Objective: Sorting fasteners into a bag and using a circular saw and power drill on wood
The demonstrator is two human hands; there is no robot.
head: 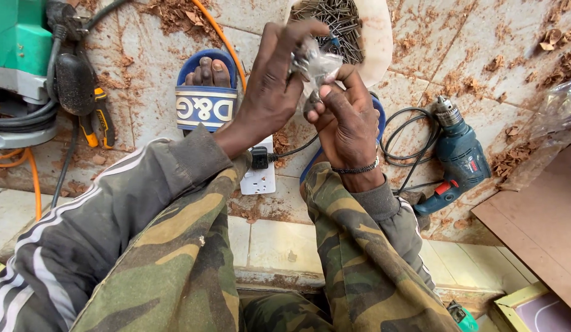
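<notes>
Nearest the camera are two knees in camouflage trousers (174,258), with grey striped jacket sleeves (70,233) resting along them. Beyond the knees, both hands meet over a tiled floor (420,67) littered with wood shavings. The left hand (270,92) is closed around the top of a small clear plastic bag (319,61) that seems to hold little metal pieces, its fingers curled tight on the crinkled film. The right hand (344,120), wearing a dark bracelet, pinches the bag's lower edge between thumb and fingertips, so the bag sits between both hands, above a white bowl of dark screws (337,21).

A foot in a blue slide sandal (205,92) rests on the floor at left. Under the hands lies a white extension socket (261,178) with a black plug in it. A blue electric drill (457,157) lies at right with its cord coiled beside it; a green machine (18,43) stands at far left.

The thin film looks likely to tear if pulled hard, and small parts could scatter into the shavings and be hard to find.
</notes>
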